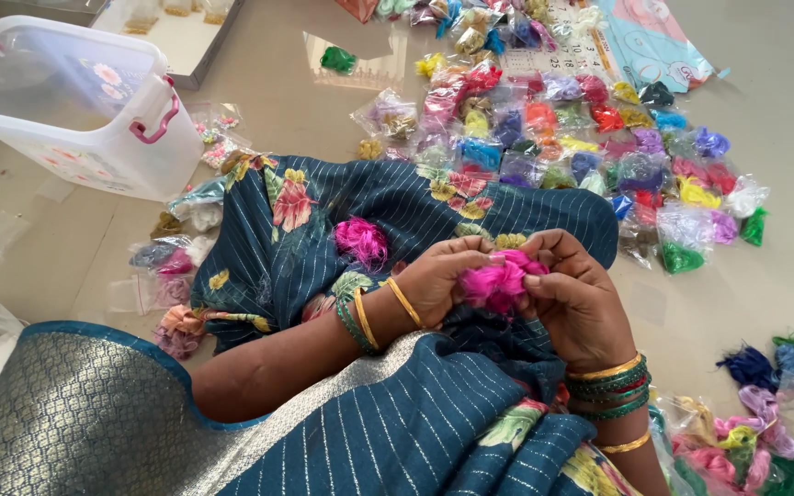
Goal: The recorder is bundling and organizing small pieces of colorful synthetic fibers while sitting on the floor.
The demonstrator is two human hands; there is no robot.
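Both hands, left hand [438, 280] and right hand [576, 298], pinch a pink thread tuft [498, 280]; another pink tuft [361, 241] lies finished on the lap, many thread packets [599, 138] untouched on the floor

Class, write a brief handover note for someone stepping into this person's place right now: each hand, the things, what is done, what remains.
Left hand and right hand together pinch one bundle of pink thread above the lap.
A second pink thread bundle lies loose on the blue floral cloth.
Done: many bagged coloured threads lie spread on the floor.
Left: both pink bundles remain unbagged.
White plastic box sits at far left.
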